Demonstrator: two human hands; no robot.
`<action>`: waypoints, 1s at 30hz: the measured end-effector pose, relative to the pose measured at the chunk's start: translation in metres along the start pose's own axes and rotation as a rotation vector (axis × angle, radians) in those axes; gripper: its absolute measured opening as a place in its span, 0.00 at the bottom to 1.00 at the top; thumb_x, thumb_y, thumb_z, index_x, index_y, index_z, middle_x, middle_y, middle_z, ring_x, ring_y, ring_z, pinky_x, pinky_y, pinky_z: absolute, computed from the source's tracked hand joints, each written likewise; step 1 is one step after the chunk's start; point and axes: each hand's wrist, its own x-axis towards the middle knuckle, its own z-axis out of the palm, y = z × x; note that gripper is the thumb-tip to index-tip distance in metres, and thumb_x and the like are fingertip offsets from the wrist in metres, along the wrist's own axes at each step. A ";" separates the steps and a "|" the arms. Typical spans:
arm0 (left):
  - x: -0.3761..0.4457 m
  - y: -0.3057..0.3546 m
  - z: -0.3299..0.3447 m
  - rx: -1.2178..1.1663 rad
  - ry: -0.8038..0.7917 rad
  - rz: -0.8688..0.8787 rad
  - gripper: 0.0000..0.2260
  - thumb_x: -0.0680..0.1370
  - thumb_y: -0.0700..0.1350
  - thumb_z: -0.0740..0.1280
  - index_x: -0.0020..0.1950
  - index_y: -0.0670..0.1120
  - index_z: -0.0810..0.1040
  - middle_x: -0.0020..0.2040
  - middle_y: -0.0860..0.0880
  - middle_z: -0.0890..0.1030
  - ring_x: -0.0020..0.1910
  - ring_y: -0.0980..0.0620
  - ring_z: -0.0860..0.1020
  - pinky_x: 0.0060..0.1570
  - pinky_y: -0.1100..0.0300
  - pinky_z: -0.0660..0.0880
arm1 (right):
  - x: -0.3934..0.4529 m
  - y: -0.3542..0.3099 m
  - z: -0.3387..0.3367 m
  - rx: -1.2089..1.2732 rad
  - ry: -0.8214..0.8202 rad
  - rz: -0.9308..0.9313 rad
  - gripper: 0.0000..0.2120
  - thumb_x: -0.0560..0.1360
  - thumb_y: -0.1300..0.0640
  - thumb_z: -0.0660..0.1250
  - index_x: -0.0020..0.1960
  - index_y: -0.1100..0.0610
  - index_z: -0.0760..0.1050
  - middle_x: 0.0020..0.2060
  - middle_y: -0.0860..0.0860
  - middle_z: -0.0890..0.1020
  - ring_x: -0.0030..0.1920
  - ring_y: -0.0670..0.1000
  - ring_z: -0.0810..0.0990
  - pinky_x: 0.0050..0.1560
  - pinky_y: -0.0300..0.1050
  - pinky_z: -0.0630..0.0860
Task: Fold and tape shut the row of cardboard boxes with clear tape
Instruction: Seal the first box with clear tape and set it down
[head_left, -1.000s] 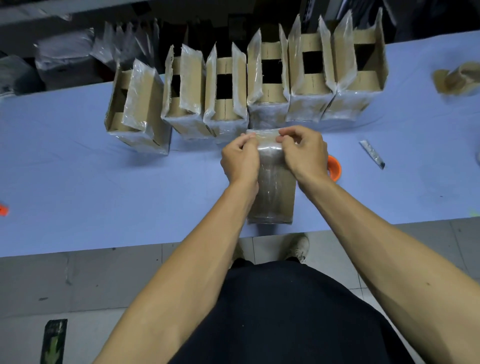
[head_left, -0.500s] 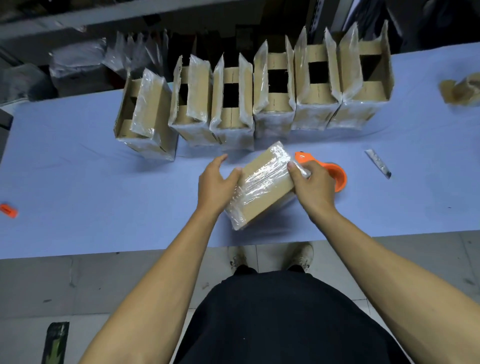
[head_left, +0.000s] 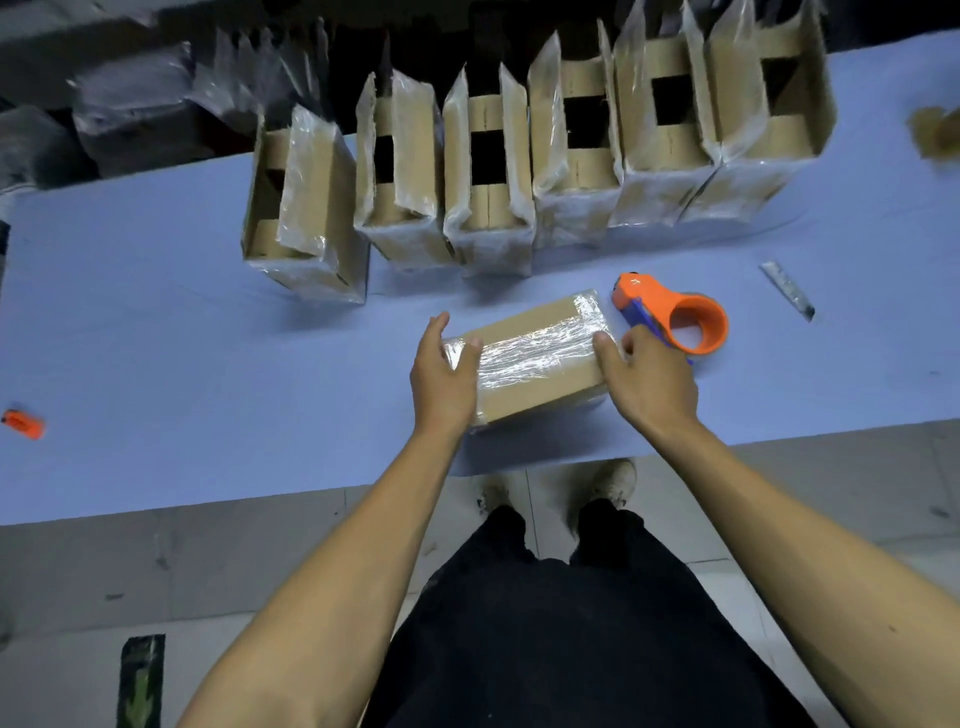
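Overhead light falls evenly on the blue tabletop (head_left: 156, 332), bright enough to read everything on it, while the top of the frame sinks into near-black. Glare streaks white across the clear tape on the closed box (head_left: 535, 358) at centre. Soft shadows lie just under the open boxes (head_left: 571, 140). The brown object (head_left: 935, 130) at the right edge is smeared with blur, and the wide lens bows the tabletop's edges.

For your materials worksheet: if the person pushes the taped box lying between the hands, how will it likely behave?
The taped box lies flat on a broad face, so it should slide, not tip or roll. Its glossy clear tape may feel slippery under the fingers. Closed cardboard probably stays stiff; weight cannot be judged.
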 end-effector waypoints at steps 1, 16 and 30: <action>0.000 0.001 0.001 -0.003 0.010 -0.010 0.26 0.82 0.50 0.68 0.78 0.53 0.66 0.78 0.47 0.67 0.76 0.51 0.65 0.65 0.61 0.65 | -0.002 0.000 0.001 -0.010 -0.007 0.016 0.22 0.78 0.37 0.56 0.36 0.53 0.63 0.32 0.48 0.73 0.39 0.57 0.73 0.33 0.45 0.61; -0.025 -0.016 0.004 -0.161 -0.055 -0.107 0.18 0.82 0.49 0.66 0.71 0.48 0.73 0.63 0.53 0.81 0.62 0.55 0.80 0.65 0.56 0.75 | 0.015 -0.001 0.018 0.434 -0.255 -0.038 0.23 0.82 0.41 0.54 0.74 0.48 0.67 0.67 0.48 0.76 0.67 0.53 0.73 0.68 0.53 0.68; 0.004 -0.046 -0.157 -0.212 0.145 -0.111 0.13 0.82 0.50 0.65 0.65 0.48 0.77 0.60 0.51 0.84 0.59 0.52 0.82 0.63 0.52 0.77 | -0.035 -0.140 0.094 0.429 -0.406 -0.242 0.21 0.82 0.41 0.53 0.72 0.46 0.67 0.58 0.40 0.75 0.59 0.48 0.73 0.56 0.43 0.67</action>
